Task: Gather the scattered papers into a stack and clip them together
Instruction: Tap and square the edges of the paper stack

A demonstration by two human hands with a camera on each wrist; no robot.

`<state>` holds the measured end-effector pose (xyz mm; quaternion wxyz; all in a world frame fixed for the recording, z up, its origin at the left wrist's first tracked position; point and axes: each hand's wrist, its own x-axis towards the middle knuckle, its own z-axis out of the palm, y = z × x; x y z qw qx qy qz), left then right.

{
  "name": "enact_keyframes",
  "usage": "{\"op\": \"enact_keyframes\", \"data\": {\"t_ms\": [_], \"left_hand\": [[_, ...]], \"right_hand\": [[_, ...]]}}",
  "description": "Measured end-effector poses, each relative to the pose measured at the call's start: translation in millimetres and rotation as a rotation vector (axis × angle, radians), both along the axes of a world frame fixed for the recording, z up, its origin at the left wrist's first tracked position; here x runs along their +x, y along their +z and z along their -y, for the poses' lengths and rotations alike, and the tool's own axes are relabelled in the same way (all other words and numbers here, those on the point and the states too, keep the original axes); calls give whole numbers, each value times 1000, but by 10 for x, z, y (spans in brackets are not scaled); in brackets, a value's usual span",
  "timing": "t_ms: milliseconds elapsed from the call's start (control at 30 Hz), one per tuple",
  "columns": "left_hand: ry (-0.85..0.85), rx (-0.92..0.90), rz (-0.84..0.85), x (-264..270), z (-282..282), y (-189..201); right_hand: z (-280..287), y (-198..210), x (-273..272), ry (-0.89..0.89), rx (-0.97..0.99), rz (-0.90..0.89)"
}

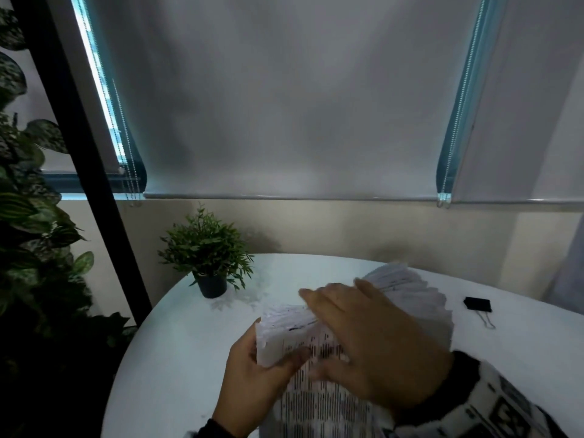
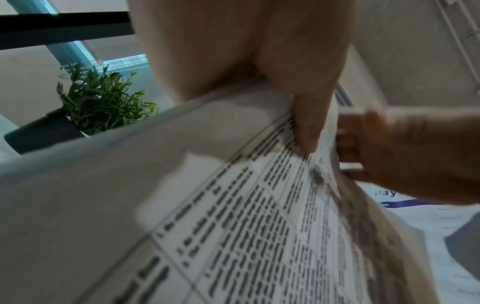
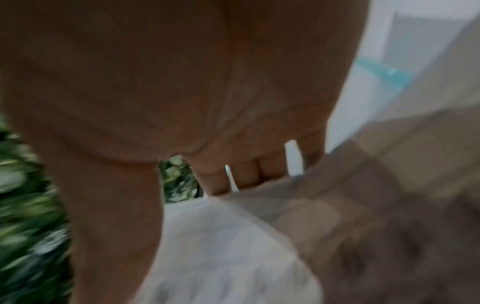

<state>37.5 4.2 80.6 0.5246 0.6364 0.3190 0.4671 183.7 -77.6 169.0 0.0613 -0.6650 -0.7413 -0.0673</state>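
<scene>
Squaring a thick stack of papers (image 1: 319,368) is the step in hand, judging by how both hands sit on it above the white desk (image 1: 177,349). The left hand (image 1: 252,384) grips the stack's near-left corner, thumb curled over the printed top sheet and fingers underneath; the left wrist view shows that thumb (image 2: 309,115) pressed onto lines of text. The right hand (image 1: 366,336) lies across the top with fingers stretched out and flat, pressing or riffling the far edge, not curled round anything. The right wrist view is too blurred to add more than that.

The far edges fan out unevenly behind the right hand, so the sheets are gathered but not flush. That is the main risk: clipped now, the stack would lock in a skew, and stray sheets at the fanned side could escape the clip altogether. The bundle looks bulky for a one-corner grip, and if the left thumb slackens while the right hand leaves to fetch the clip, the top sheets may slide off or splay again.

The black binder clip (image 1: 477,305) lies on the desk to the right, well apart from the papers, so the right hand must leave the stack to reach it. A small potted plant (image 1: 207,251) stands at the far left, clear of the work.
</scene>
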Motion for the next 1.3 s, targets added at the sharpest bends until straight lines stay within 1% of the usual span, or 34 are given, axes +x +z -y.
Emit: {"op": "enact_keyframes", "data": {"t_ms": [33,133,167,233,267,300,333,367,433,467,533,567,600,667,767,800,867,933,1000,1033,1100,1133,1200,1300], "left_hand": [[0,8,14,8,4,32],[-35,39,2,-29,-45,-7],[-32,51,-26,-44,-45,-2],[-41,105,-78,-51,-20,-4],[-32,128,-80,-31,-18,-4],[-28,146,-70,-11,3,12],[4,152,-47,46,10,50],[47,162,-45,99,30,101],[181,164,-14,219,35,182],[241,166,31,255,73,264],[245,197,101,277,162,368],[218,211,97,256,204,379],[198,216,80,230,237,369],[181,205,89,156,201,244],[140,97,97,36,43,84],[122,69,97,20,-19,34],[109,55,82,11,-91,30],[103,63,80,12,-110,84],[101,94,113,-25,-96,140],[113,122,127,-61,-99,142],[121,174,142,-149,-137,100],[103,179,122,-182,-157,65],[42,118,78,-196,-165,25],[42,89,39,-115,-121,44]], "right_hand": [[13,27,146,-52,-57,-1],[177,-58,859,-175,63,-74],[288,-105,973,-218,72,-169],[414,-323,1136,-203,140,-584],[430,-465,1146,-174,185,-805],[415,-599,1118,-181,233,-1005],[383,-731,1077,-185,315,-1129],[324,-802,987,-203,434,-1173],[219,-698,723,-201,614,-1195],[202,-604,591,-179,685,-1155],[185,-453,413,-136,796,-1073],[177,-428,340,-154,829,-1068],[188,-430,278,-158,835,-1104],[221,-575,275,-158,803,-1224],[245,-773,330,-212,716,-1397],[221,-828,343,-200,688,-1414],[158,-880,345,-161,692,-1356],[152,-796,269,-126,744,-1331],[179,-715,231,-61,803,-1284],[191,-711,246,-25,824,-1234],[218,-689,304,14,794,-1180],[223,-711,352,18,751,-1164],[198,-759,395,-31,707,-1185],[177,-789,360,-103,782,-1230]]}}
